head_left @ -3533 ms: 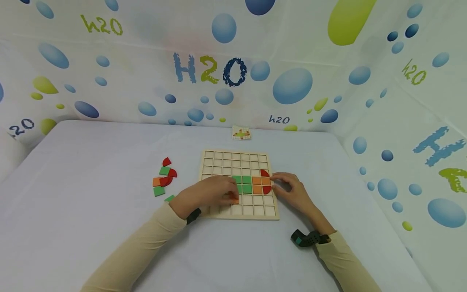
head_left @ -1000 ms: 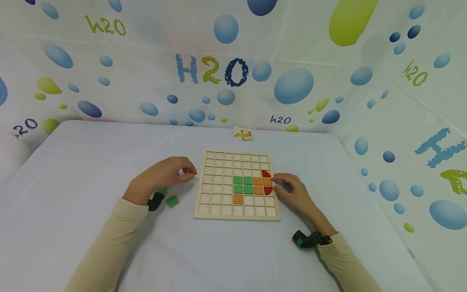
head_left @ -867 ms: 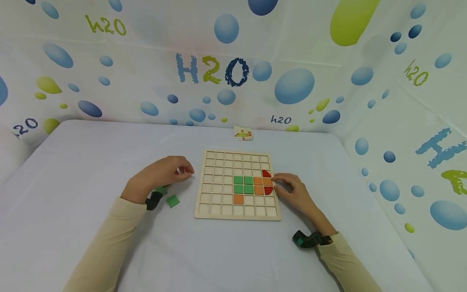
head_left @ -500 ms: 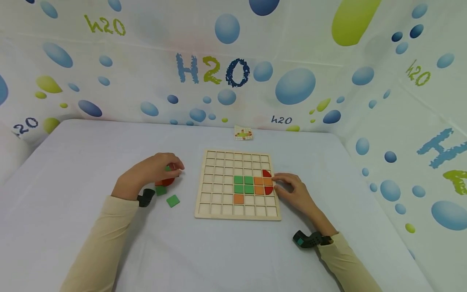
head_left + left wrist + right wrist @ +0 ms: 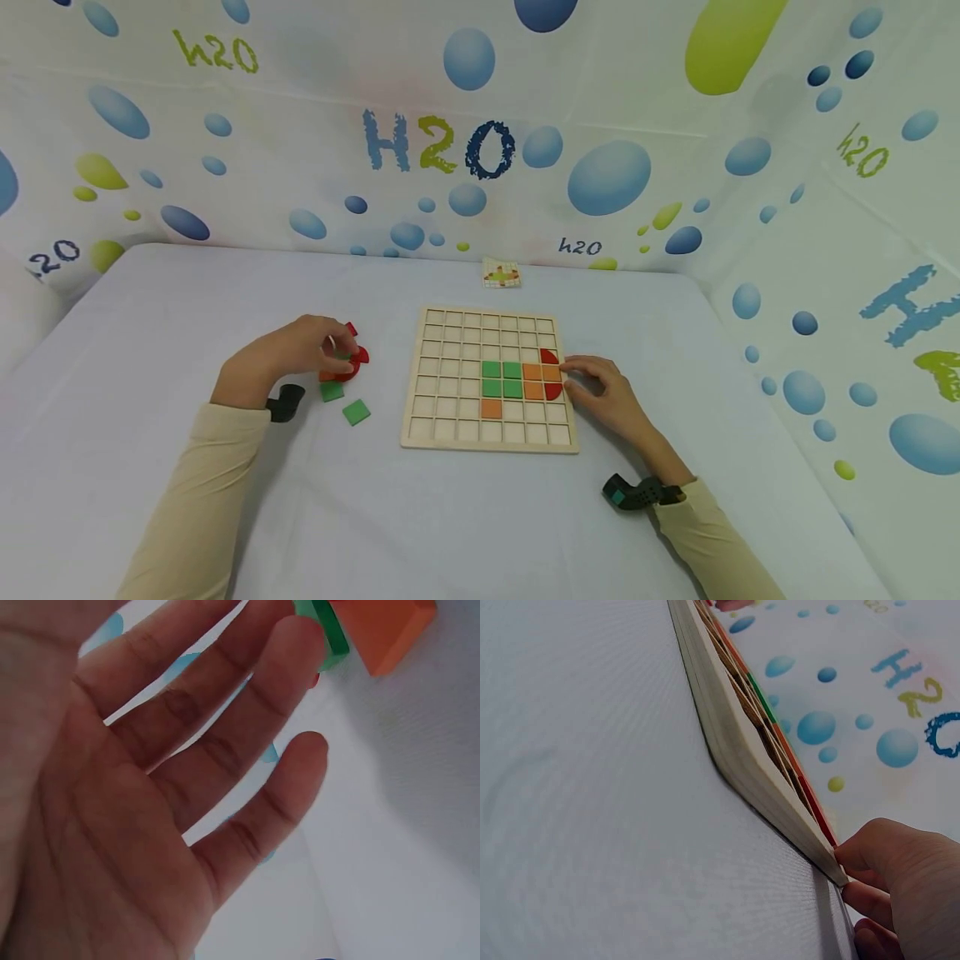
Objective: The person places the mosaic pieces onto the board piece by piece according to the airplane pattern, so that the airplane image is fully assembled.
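My left hand [image 5: 296, 346] hovers over a loose cluster of small pieces, thumb and index finger apart. Partly covered by it are red quarter-round pieces [image 5: 362, 355] and an orange piece [image 5: 327, 376]. The left wrist view shows the hand's long fingers fairly straight, their tips close to a green piece [image 5: 328, 637]. My right hand [image 5: 603, 387] rests its thumb and index fingertips against the right edge of a wooden grid board [image 5: 489, 447]. On this board lie green squares [image 5: 491, 388], orange squares [image 5: 531, 372] and two red quarter-rounds [image 5: 552, 391].
Two green squares lie on the white cloth: one [image 5: 356, 412] apart, the other [image 5: 332, 391] beside the cluster. A small pattern card [image 5: 501, 273] sits behind the board. Printed sheets with blue drops [image 5: 609, 177] rise behind and at the right.
An orange square lies in the board's lower middle, released by my left hand. That hand has gone left to the cluster and drawn its fingers over it. My right hand stays at the edge.
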The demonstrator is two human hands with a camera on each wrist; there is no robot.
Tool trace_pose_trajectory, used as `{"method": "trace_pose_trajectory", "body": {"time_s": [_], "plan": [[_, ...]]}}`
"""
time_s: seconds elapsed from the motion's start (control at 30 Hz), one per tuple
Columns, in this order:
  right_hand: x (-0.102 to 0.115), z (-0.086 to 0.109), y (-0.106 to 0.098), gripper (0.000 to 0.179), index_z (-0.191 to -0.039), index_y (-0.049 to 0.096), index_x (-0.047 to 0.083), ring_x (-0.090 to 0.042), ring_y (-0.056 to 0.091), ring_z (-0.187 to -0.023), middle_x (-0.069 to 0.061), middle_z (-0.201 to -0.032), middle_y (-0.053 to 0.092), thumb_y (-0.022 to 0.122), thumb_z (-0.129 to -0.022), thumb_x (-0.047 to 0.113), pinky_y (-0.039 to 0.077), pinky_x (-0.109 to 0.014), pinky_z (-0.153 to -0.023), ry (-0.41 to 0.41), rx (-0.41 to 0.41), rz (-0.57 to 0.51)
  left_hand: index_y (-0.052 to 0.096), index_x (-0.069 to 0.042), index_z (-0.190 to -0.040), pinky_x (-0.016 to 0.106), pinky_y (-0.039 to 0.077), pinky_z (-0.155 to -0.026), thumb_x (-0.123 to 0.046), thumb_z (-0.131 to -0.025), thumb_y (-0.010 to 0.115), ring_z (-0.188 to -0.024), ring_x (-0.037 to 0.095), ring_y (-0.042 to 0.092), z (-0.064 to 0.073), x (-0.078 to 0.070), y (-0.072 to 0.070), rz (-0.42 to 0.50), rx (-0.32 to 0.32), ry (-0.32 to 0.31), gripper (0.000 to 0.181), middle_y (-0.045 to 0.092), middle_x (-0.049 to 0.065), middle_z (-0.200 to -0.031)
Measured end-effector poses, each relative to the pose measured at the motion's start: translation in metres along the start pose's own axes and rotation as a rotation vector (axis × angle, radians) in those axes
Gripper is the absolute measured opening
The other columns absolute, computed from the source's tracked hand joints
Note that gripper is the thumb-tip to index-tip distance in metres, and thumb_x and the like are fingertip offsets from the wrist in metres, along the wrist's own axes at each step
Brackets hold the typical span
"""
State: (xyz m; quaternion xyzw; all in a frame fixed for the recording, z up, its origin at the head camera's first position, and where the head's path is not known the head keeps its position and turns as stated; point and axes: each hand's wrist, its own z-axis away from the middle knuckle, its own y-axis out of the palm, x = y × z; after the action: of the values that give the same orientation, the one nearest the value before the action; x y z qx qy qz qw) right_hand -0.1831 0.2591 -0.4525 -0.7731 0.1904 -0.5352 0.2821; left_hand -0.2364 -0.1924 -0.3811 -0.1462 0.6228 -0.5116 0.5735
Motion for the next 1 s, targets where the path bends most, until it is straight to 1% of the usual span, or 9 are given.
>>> {"method": "trace_pose_trajectory", "body": {"time_s": [0.1,0.2,0.33,0.5,0.67,0.83,1.0], "plan": [[0.0,0.0,0.0,0.027,-0.119,0.067,0.007,-0.033,0.042,-0.129,-0.014,-0.132,0.058,0.066,-0.092,0.01,0.034,-0.054,-0.104,0.002,-0.001,-0.002,0.068,-0.001,-0.106,0.034,0.053,-0.075,-0.015,-0.084,0.076,-0.093,0.027,0.056,0.0,0.001,0.0,0.004,0.019,-0.017,0.028,0.063,0.011,-0.1],[-0.001,0.001,0.0,0.027,-0.12,0.067,0.007,-0.033,0.043,-0.129,-0.015,-0.132,0.058,0.066,-0.093,0.01,0.034,-0.054,-0.104,-0.002,0.001,0.001,0.066,-0.001,-0.105,0.032,0.051,-0.072,-0.016,-0.081,0.079,-0.09,0.026,0.055,0.001,0.002,0.0,0.003,0.035,-0.006,0.032,0.061,0.01,-0.097],[-0.001,0.001,0.0,0.027,-0.12,0.066,0.006,-0.034,0.043,-0.129,-0.016,-0.131,0.058,0.066,-0.093,0.01,0.033,-0.055,-0.104,-0.009,0.001,0.005,0.065,0.0,-0.103,0.031,0.05,-0.07,-0.013,-0.079,0.079,-0.086,0.024,0.055,0.001,0.003,-0.001,0.008,0.048,0.016,0.03,0.06,0.01,-0.093],[-0.001,0.001,0.0,0.027,-0.12,0.067,0.007,-0.033,0.042,-0.13,-0.014,-0.132,0.058,0.066,-0.093,0.01,0.033,-0.054,-0.105,0.0,0.002,0.005,0.065,0.0,-0.102,0.032,0.052,-0.071,-0.007,-0.08,0.077,-0.086,0.025,0.057,0.002,0.002,-0.001,0.017,0.052,0.015,0.026,0.06,0.012,-0.096],[0.0,0.001,0.0,0.027,-0.12,0.067,0.007,-0.033,0.042,-0.13,-0.014,-0.132,0.058,0.066,-0.093,0.01,0.033,-0.054,-0.106,0.004,0.002,-0.005,0.067,-0.002,-0.103,0.033,0.054,-0.074,-0.008,-0.081,0.076,-0.089,0.025,0.057,0.001,-0.002,0.002,0.003,0.043,0.007,0.024,0.062,0.011,-0.098],[0.001,0.002,0.001,0.029,-0.12,0.066,0.004,-0.034,0.042,-0.13,-0.017,-0.132,0.058,0.066,-0.092,0.007,0.033,-0.054,-0.105,0.003,-0.003,0.011,0.068,-0.002,-0.102,0.031,0.053,-0.071,-0.005,-0.081,0.075,-0.082,0.022,0.057,0.001,-0.007,0.004,0.025,0.037,0.042,0.022,0.062,0.01,-0.096],[0.002,0.002,0.003,0.029,-0.119,0.063,-0.004,-0.041,0.04,-0.129,-0.024,-0.131,0.056,0.064,-0.091,-0.001,0.031,-0.059,-0.105,0.0,-0.01,0.021,0.068,-0.003,-0.1,0.028,0.051,-0.067,-0.003,-0.081,0.074,-0.079,0.02,0.056,0.001,-0.009,0.004,0.031,0.033,0.072,0.02,0.061,0.009,-0.094]]}}
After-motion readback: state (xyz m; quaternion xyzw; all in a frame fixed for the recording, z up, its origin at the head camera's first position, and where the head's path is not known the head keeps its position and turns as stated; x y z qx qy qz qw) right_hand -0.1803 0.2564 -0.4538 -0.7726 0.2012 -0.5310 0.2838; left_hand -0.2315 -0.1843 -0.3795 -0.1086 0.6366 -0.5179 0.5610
